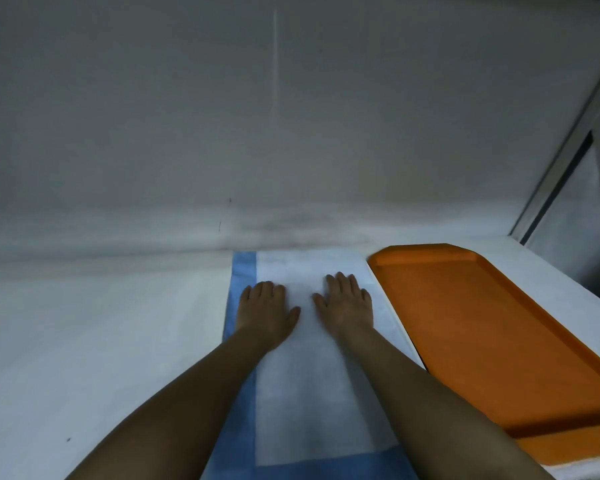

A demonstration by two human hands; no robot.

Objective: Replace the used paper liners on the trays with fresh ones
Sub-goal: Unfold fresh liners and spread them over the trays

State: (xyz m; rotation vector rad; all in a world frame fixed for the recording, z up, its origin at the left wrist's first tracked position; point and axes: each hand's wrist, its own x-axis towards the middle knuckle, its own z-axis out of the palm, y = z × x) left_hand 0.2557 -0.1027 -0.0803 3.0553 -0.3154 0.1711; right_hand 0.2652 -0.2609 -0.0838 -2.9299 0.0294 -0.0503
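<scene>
A white counter runs under a plain grey wall. Your left hand and right hand lie flat, fingers straight and spread, palms pressing on a white liner. The liner sits on a blue tray, whose edge shows on the left and near sides. Just right of it lies an orange tray, bare, running from far to near.
</scene>
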